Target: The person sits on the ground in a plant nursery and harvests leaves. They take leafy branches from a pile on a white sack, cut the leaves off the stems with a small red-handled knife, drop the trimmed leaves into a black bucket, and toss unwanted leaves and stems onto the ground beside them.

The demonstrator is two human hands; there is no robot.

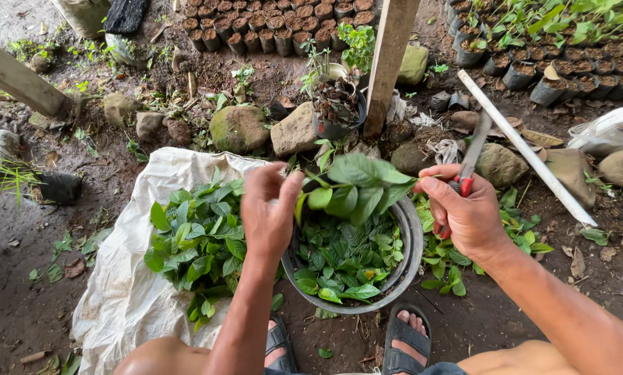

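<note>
Both hands meet over a metal bowl (413,243) that sits on the ground between the person's sandalled feet. Furthest left, a white sack (127,298) is spread on the soil with a heap of cut leaves (197,243) on it. Next comes the left hand (268,212), its fingers closed on the base of a leafy sprig (356,184) held just above the bowl, which is already well filled with green leaves. To the right, the right hand (468,215) is wrapped around red-handled pruning shears (470,163), its forefinger and thumb reaching toward the sprig's stem; whether the blades are open I cannot tell. More trimmed leaves (450,274) lie on the ground right of the bowl, and a pale rod (527,156) slants behind.

Judging from this, the step in hand is trimming the sprig. A next cut would call for the left hand holding the stem steady and the shears brought onto it clear of the fingers.
</note>
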